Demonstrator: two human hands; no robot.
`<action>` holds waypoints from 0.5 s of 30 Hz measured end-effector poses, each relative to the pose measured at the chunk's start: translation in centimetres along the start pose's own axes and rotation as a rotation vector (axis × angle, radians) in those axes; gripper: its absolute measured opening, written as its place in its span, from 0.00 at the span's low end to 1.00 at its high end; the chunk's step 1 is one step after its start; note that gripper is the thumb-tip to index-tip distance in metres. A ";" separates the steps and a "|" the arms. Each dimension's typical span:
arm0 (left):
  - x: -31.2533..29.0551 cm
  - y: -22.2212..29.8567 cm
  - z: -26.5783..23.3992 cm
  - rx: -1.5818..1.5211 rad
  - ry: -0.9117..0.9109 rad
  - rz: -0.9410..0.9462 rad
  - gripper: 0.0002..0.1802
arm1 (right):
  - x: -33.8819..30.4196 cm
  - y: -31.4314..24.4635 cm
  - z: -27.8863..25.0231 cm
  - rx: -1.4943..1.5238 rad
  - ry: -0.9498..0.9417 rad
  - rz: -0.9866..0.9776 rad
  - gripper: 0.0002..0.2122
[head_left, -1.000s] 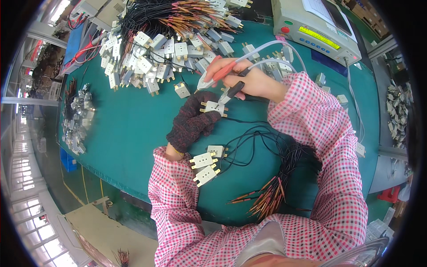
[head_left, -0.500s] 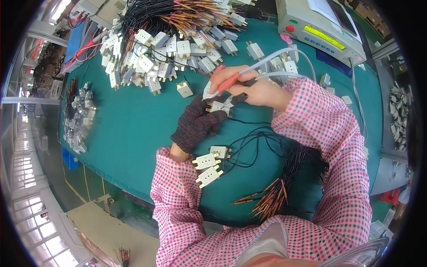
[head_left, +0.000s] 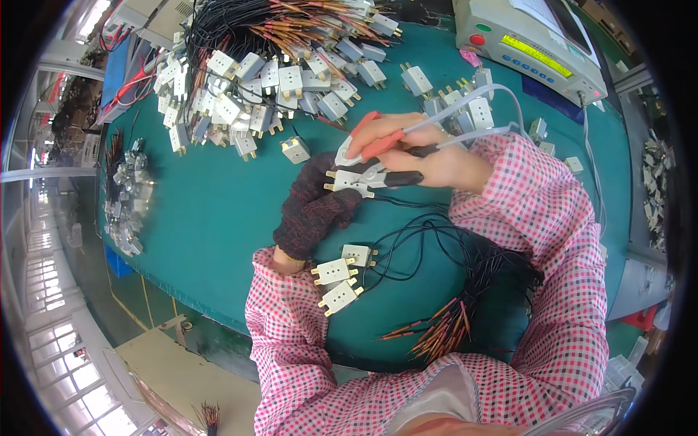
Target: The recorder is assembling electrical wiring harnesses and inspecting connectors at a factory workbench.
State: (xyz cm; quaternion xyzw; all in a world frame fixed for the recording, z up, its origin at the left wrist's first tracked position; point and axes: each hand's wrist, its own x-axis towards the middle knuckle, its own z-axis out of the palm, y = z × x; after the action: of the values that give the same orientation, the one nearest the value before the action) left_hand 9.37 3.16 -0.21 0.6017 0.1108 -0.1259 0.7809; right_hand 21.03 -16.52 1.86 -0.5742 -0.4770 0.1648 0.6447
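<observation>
Left hand point(head_left: 314, 203) well inside table edge point(head_left: 190, 289)

That green bench point(head_left: 211, 225) carries a tester point(head_left: 523, 65), a big heap of blocks point(head_left: 291, 80) and, well apart, three blocks point(head_left: 333, 272) beside black leads point(head_left: 486, 272).

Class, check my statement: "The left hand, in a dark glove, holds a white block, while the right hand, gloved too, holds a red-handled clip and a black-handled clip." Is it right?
Not quite: the head view shows the right hand bare, not gloved. It does hold the red-handled clip and black-handled clip, and the left hand, in a dark glove, holds the white block.
</observation>
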 end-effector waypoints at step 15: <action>-0.2 0.3 -2.1 -0.064 -0.169 -0.078 0.33 | 0.5 -1.4 -0.9 0.129 -0.192 0.237 0.08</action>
State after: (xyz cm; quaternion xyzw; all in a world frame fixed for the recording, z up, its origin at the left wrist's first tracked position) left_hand 9.27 5.26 -0.37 0.5590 0.0716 -0.2029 0.8008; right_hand 21.51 -17.08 3.44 -0.5657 -0.4536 0.3240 0.6077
